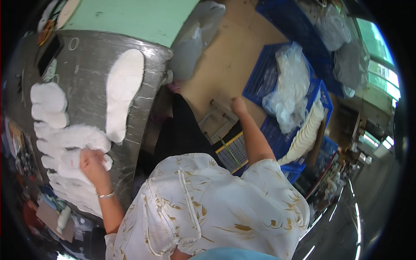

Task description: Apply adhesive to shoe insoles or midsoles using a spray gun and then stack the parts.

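Note:
My left hand (92, 164) is over the stacked white insoles on the table, its fingers curled on a white insole (69, 160) with a small reddish mark. The hand hides part of that insole. Around it lies a row of overlapping fluffy white insoles (73, 138). One long white insole (125, 86) lies apart, nearer the table's right edge. Farther back at the left sits a short stack of white insoles (48, 104). My right hand (237, 105) is out to the right above the floor, away from the table, its fingers closed with nothing visible in them.
The dark table (91, 65) has a pale green board (125, 19) at its far end. Rubber bands (74, 43) and a black flat object (50, 55) lie at the back left. To my right stand blue crates (260, 73) with plastic bags (288, 86) and a cream-coloured stack (305, 132).

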`<state>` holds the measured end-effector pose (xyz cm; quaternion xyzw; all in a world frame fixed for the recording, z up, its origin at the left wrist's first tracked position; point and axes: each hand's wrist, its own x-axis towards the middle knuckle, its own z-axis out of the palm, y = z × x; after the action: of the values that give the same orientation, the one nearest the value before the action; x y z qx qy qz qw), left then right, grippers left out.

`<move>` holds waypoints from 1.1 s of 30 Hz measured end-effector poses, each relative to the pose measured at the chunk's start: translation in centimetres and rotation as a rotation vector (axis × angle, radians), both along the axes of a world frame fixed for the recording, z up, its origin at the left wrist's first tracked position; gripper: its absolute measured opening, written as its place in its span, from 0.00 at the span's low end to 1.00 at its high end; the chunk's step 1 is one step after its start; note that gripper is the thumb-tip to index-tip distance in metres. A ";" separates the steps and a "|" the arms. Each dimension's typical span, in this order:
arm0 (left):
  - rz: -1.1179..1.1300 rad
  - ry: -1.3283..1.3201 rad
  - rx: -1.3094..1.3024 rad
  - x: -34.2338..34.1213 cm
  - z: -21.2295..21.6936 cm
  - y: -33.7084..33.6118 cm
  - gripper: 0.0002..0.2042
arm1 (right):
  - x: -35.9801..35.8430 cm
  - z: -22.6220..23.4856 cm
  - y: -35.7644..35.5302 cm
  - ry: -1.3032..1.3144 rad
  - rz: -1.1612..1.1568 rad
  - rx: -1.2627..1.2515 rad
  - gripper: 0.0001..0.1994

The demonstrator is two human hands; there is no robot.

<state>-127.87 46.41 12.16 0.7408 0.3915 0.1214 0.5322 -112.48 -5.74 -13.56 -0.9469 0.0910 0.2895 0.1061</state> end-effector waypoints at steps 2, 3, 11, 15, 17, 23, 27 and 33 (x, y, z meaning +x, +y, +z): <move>0.108 -0.246 -0.251 -1.0 -0.1 3.2 0.15 | -1.4 -2.1 -5.3 0.380 -0.038 -0.261 0.15; 0.122 -0.076 0.196 -0.9 -0.2 3.3 0.16 | -2.4 -2.5 -5.7 0.442 -0.036 -0.325 0.15; 0.103 -0.169 0.018 -1.4 -1.3 6.2 0.16 | -3.7 -6.3 -6.3 0.740 0.027 -0.566 0.21; 0.153 -0.228 0.031 -2.6 -0.6 5.9 0.16 | -1.4 -7.5 -1.8 0.935 0.196 -0.469 0.25; 0.149 -0.287 -0.054 -2.6 0.1 5.9 0.16 | -3.6 -8.7 -0.6 0.835 0.412 -0.552 0.29; 0.279 -0.311 0.056 -4.2 2.5 8.4 0.17 | -5.2 -9.8 10.0 0.878 0.328 -0.526 0.41; 0.471 -0.251 0.119 -4.9 3.2 9.4 0.18 | -5.1 -8.6 15.9 0.502 0.924 -0.398 0.23; 0.737 -0.246 -0.004 -5.5 4.6 7.5 0.19 | 5.7 -3.6 14.9 0.492 0.883 -0.298 0.21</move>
<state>-133.38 53.89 16.77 0.5295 0.5646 0.3918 0.4973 -106.76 9.12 -17.12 -0.8039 -0.2544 0.5043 -0.1862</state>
